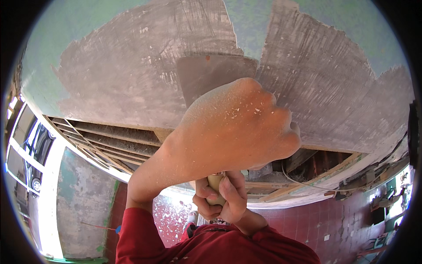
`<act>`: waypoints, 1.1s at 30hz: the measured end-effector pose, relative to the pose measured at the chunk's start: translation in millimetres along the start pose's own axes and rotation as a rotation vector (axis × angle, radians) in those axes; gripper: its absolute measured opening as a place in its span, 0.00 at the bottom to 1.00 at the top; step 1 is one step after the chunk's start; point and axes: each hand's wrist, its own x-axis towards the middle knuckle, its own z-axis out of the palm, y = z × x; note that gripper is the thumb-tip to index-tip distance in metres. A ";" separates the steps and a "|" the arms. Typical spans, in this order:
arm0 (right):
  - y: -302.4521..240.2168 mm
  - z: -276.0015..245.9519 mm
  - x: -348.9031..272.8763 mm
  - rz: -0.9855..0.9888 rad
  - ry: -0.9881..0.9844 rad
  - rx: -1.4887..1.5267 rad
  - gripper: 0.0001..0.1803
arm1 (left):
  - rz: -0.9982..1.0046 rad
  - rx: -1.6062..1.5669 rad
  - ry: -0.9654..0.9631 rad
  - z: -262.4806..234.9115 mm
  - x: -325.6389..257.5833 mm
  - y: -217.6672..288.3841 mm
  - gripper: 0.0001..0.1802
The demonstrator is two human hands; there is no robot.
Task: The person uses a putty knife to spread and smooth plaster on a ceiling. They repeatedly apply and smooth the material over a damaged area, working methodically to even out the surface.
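Note:
A wide scraper [217, 72] with a flat grey-brown blade lies against the wall in front of me. My left hand [239, 123] is closed in a fist across it, just below the blade; its fingers curl out of sight on the far side. Dust and small paint flakes sit on the back of that hand. Lower down, my right hand [231, 196] is wrapped around the scraper's pale yellowish handle [215, 187]. The wall [118, 75] shows rough grey scraped areas, with green paint [250, 26] left between and around them.
Slatted wooden vents [110, 138] open below the wall at left, and another wood-framed opening [321, 163] lies at right. A thin cable [307, 185] hangs there. Flakes litter the red tiled floor [285, 224]. A vehicle [35, 154] shows through the window frame at far left.

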 end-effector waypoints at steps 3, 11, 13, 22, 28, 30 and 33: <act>1.2 3.3 -10.0 0.033 0.053 0.016 0.20 | -0.072 -0.052 -0.102 -3.0 -4.6 11.4 0.05; 0.0 -1.3 -6.0 0.027 0.034 -0.033 0.18 | -0.069 -0.174 -0.057 -11.1 -3.1 8.3 0.07; 2.8 -5.1 -11.1 0.068 0.056 -0.038 0.19 | -0.029 -0.166 0.095 -12.2 -11.5 9.9 0.07; -9.0 5.7 -13.2 0.099 0.043 -0.073 0.28 | -0.005 0.183 0.040 -23.9 -87.9 -3.6 0.11; -2.6 11.2 -11.3 0.060 0.070 -0.086 0.31 | -0.071 0.189 0.191 -8.5 -70.2 -5.9 0.16; -1.5 13.9 -11.7 0.061 0.075 -0.070 0.31 | -0.117 0.228 0.256 -4.5 -65.1 -3.2 0.17; 1.0 14.1 -13.0 0.056 0.083 -0.073 0.31 | -0.168 0.250 0.306 -0.1 -60.9 -0.2 0.18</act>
